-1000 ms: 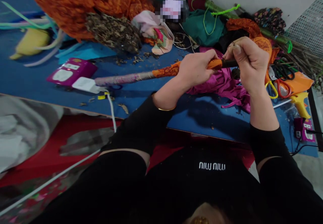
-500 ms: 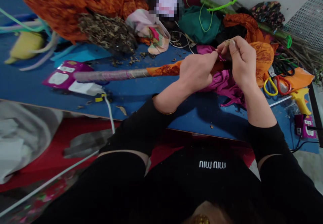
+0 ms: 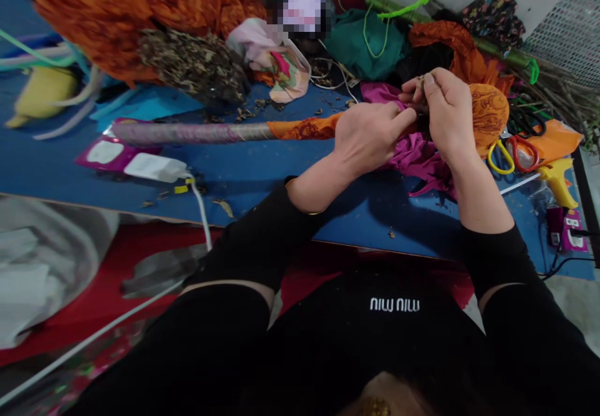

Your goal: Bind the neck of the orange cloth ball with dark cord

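My left hand (image 3: 368, 132) is closed around a long wrapped stick (image 3: 197, 133), held roughly level above the table. Grey and purplish wrapping covers its left part, and orange printed cloth (image 3: 304, 128) covers the part beside my hand. My right hand (image 3: 445, 113) is closed, thumb and fingers pinching a small brownish piece that I cannot make out, just right of my left hand. Orange patterned cloth (image 3: 487, 116) bulges out beyond my right hand. Crumpled magenta cloth (image 3: 422, 163) lies beneath both hands.
Scissors (image 3: 515, 153) with red and yellow handles and a yellow glue gun (image 3: 557, 182) lie at right. A purple power strip (image 3: 100, 153) is under the stick's left end. Dried leaves (image 3: 192, 63) and orange cloth (image 3: 94, 22) are heaped behind.
The stick's left end has shifted left and slightly up. My left hand's fingers have moved a little toward my right hand, which keeps its pinch.
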{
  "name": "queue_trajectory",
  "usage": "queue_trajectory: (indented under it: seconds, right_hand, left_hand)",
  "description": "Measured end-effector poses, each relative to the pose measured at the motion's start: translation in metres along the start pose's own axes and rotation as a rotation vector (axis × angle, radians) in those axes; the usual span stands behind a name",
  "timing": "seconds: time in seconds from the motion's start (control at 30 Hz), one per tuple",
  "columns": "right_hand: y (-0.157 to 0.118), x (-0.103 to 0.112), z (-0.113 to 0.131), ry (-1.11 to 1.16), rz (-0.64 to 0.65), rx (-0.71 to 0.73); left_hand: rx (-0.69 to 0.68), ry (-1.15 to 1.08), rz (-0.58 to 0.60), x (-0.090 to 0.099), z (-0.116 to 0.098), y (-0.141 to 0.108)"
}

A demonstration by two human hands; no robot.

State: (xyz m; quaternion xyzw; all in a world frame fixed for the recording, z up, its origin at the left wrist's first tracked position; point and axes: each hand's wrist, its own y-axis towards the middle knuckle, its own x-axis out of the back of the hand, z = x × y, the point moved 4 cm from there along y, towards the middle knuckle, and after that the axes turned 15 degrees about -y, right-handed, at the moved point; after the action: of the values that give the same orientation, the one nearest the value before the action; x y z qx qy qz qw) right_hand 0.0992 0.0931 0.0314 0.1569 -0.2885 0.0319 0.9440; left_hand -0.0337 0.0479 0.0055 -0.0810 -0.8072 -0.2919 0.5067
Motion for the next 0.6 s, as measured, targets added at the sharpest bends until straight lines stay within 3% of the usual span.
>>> queue_trajectory:
  seconds: [0.17,0.33,0.4,0.47,0.57,0.6]
  right_hand:
    - [-0.008,0.014,0.011,0.139,-0.108,-0.033]
    - [-0.014,0.061,0.024,0.172,-0.080,0.040]
    - [-0.007,0.087,0.010,0.180,-0.182,0.045]
    - [0.006,0.107,-0.019,0.140,-0.296,-0.020]
    - [0.029,0.118,-0.068,0.083,-0.308,-0.059]
    - [0.036,0.114,-0.082,0.078,-0.228,-0.048]
  left_hand:
    - [0.105,-0.049,0.043,0.010,0.003,0.000]
    - [0.204,-0.004,0.054,0.028,0.012,0.003]
    - [0.210,0.011,0.072,0.032,0.017,0.004]
    - [0.179,-0.019,0.089,0.033,0.022,0.003]
    - [0.121,-0.158,0.043,0.033,0.028,0.001]
    - [0.106,-0.219,0.015,0.033,0.029,0.001]
